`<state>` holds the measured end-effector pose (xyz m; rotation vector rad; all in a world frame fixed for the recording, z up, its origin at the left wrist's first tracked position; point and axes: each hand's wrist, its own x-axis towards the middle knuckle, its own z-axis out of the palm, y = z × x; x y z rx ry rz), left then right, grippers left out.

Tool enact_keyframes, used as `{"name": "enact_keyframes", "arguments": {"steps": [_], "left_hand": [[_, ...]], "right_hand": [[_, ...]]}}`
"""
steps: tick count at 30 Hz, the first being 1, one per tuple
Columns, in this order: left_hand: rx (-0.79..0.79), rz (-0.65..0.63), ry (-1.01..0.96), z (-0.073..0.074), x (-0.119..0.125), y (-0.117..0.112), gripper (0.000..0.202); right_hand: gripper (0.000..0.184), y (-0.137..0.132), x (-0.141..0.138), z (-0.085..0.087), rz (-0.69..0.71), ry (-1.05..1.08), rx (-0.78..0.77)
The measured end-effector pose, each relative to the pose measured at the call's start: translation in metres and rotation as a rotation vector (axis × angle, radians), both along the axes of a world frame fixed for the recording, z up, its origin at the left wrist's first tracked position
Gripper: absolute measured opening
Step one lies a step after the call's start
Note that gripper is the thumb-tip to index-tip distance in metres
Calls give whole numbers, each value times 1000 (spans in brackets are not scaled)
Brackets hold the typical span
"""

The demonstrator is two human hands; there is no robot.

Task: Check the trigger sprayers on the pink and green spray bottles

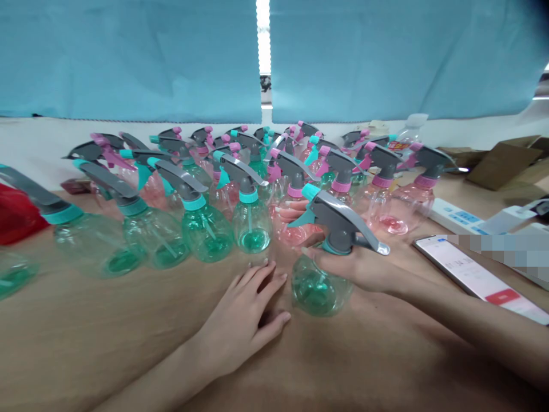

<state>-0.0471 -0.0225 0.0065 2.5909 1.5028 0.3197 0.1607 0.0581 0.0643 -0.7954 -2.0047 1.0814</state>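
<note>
My right hand (355, 266) is wrapped round the neck of a green spray bottle (321, 292) with a grey trigger head and turquoise collar. The bottle is upright, slightly tilted, at the front of the group. My left hand (249, 309) lies on the wooden table (141, 343), fingers stretched out, holding nothing, just left of that bottle. Past its fingertips stands another green spray bottle (252, 229) with a turquoise collar. Behind my right hand is a pink spray bottle (294, 200), partly hidden by it.
Several green and pink spray bottles stand in rows across the back. A phone (480, 274) and a white power strip (458, 214) lie at the right. A cardboard box (501, 163) is behind them. A red object (19, 217) sits at the far left. Blue curtains (128, 57) hang behind.
</note>
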Motion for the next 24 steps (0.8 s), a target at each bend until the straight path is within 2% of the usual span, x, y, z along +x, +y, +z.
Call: {"name": "enact_keyframes", "arguments": {"steps": [6,10,15,24], "left_hand": [[5,0,-20,0,-2,0,49],[-5,2,-6,0,-2,-1,49],[-2,0,-7,-1,-1,1,49],[-11,0,-6,0,-1,1,49]], "right_hand": [[33,0,-2,1,10,37,-11],[35,0,-2,2,10,42,-15],[18,-1,-2,4,9,54,9],[27,-1,-1,8,32,83,-8]]}}
